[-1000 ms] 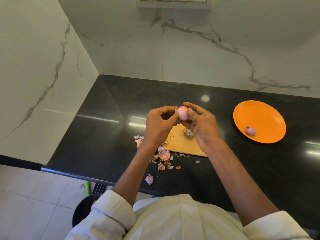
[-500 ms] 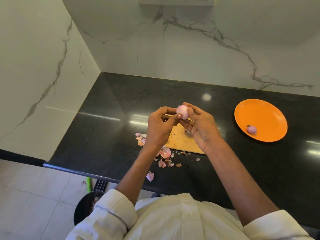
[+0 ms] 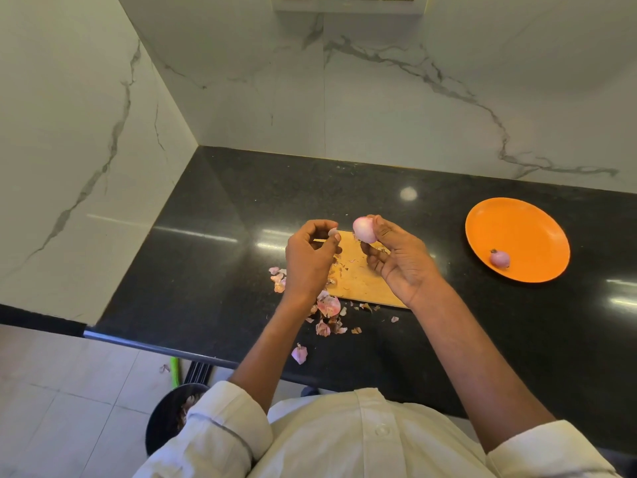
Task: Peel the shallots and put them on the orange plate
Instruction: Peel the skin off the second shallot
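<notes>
Now shallot (image 3: pixel 364 230) in right hand (image 3: pixel 401 260), peel scrap (image 3: pixel 333 232) in left hand (image 3: pixel 310 258).

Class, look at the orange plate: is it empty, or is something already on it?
Not empty. One shallot lies on the orange plate, near its front edge; the rest of the plate is bare.

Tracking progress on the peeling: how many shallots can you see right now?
2. One shallot is held in the right hand above the cutting board; the other shallot lies on the orange plate. Others may be out of view.
</notes>
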